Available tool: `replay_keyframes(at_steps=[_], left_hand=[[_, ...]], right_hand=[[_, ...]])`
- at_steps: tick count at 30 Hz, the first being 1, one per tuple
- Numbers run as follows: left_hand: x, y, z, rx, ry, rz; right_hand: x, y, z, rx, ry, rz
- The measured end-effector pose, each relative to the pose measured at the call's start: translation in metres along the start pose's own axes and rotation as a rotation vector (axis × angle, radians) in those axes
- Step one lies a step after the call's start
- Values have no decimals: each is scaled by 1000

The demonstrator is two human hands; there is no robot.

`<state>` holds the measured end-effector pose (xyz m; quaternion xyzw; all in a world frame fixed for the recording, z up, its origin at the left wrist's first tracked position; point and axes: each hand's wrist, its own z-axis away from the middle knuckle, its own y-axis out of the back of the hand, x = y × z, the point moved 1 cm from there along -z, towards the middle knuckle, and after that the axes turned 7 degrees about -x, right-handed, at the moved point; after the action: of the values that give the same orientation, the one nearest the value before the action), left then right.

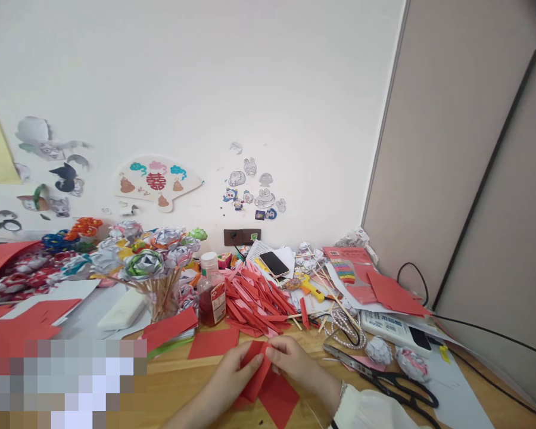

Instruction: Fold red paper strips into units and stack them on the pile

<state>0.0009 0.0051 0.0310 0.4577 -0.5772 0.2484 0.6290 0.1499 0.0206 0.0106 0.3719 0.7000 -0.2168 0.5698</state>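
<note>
Both my hands meet low in the middle over a wooden table (183, 381). My left hand (232, 372) and my right hand (292, 363) pinch a folded red paper piece (268, 384), fingers closed on its upper edge. The paper hangs down between the hands to the table. Just beyond my fingers lies a heap of red paper strips (254, 301). A flat red paper square (213, 344) rests to the left of the hands.
Black scissors (384, 378) lie right of my right hand. A small bottle of red liquid (211, 295), a jar of paper flowers on sticks (154, 277), a phone (273, 263), a string of beads (348, 330), crumpled paper balls and cables crowd the table; a wall stands behind.
</note>
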Motion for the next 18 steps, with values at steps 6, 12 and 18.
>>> replay_keyframes(at_steps=[6,12,18], left_hand=[[-1,-2,-2,-89,-42,241],[2,-2,-1,-115,-32,198],[2,-1,0,-110,-24,164]], right_hand=[[-8,-1,2,-50,13,-166],[2,-3,0,-9,10,-342],[-2,-2,0,-81,-20,-274]])
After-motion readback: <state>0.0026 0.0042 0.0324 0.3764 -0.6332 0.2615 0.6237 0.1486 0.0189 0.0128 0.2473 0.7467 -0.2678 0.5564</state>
